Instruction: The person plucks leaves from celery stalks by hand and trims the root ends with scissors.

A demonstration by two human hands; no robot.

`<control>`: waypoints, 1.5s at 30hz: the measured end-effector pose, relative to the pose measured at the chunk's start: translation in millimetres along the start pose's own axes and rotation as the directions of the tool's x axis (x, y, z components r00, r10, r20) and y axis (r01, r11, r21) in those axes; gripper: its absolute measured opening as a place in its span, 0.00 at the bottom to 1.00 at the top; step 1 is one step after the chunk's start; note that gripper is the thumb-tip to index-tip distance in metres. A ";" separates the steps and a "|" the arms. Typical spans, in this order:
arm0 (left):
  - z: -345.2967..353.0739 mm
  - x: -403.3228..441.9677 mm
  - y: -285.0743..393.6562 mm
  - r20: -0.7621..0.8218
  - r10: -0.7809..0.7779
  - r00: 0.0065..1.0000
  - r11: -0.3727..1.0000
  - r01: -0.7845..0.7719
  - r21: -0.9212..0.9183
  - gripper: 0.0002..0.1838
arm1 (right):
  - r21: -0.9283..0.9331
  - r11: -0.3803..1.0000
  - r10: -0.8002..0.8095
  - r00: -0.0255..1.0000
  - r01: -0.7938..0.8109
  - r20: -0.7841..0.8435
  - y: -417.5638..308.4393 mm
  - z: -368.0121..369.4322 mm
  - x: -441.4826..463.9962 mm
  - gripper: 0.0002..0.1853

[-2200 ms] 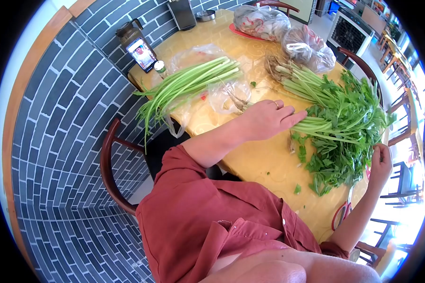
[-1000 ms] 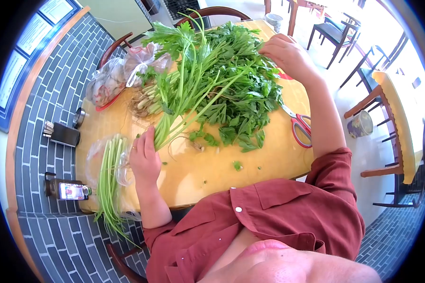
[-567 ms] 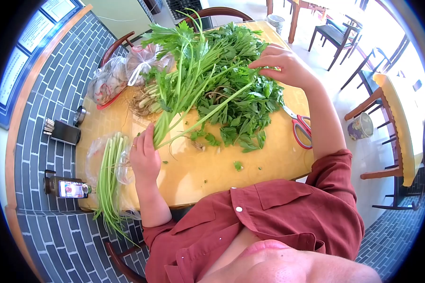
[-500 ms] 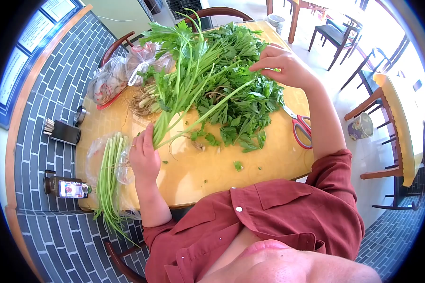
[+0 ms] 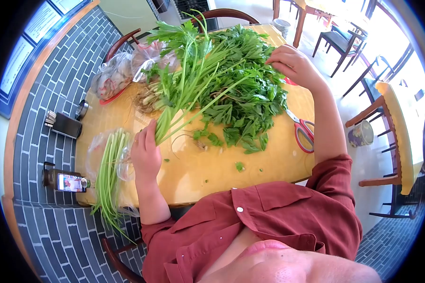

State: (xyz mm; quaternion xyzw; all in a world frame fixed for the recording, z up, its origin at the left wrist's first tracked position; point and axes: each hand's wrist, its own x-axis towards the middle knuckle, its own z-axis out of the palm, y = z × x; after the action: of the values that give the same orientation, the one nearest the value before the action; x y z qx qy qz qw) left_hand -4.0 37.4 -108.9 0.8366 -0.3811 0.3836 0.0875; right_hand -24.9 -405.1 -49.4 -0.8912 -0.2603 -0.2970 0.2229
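Observation:
My left hand (image 5: 146, 150) is closed round the lower stalks of a celery bunch (image 5: 186, 96), whose leafy tops lean up and to the right. At the right edge of a big heap of leafy celery (image 5: 250, 101), my right hand (image 5: 290, 66) has its fingers bent together at the tip of a stalk; what they grip is too small to make out. Bare celery stalks (image 5: 109, 172) lie on clear plastic at the table's left side. Rooted stalk ends (image 5: 148, 98) show behind the held bunch.
Red-handled scissors (image 5: 304, 136) lie right of the heap on the yellow table (image 5: 212, 174). Filled plastic bags (image 5: 113, 78) stand at the back left. A phone (image 5: 72, 183) leans on a jug, near a black holder (image 5: 66, 125). Chairs (image 5: 342, 40) and a bin (image 5: 361, 134) are beyond the table.
From a view over the other side of the table, the camera has turned. My left hand now holds a celery bunch raised from the heap. My right hand has lately shifted slightly outward.

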 end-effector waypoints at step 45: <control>-2.6 1.0 18.4 0.131 0.037 0.991 0.999 -0.035 -0.013 0.31 | -0.073 0.970 -0.230 0.972 0.233 0.038 -133.3 89.7 54.8 0.06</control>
State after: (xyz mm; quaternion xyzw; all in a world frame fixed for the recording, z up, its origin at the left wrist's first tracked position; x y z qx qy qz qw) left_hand -18.0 25.2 -109.1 0.8526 -0.4030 0.3273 0.0598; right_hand -29.6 -235.4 -46.7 -0.8670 -0.3540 -0.3178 0.1484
